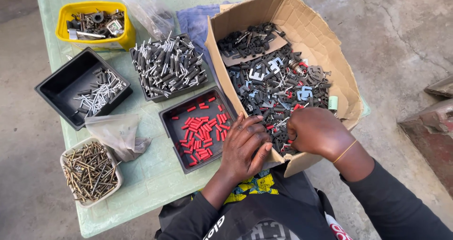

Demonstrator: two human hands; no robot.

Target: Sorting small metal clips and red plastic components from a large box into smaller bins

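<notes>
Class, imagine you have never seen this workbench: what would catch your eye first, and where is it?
Most striking is the black tray of bright red sleeves at the table's middle, just left of the left hand. Next comes the open cardboard box heaped with dark mixed parts, where both the left hand and the right hand work at its near edge. The yellow tub of metal bits glows at the far left corner.
</notes>
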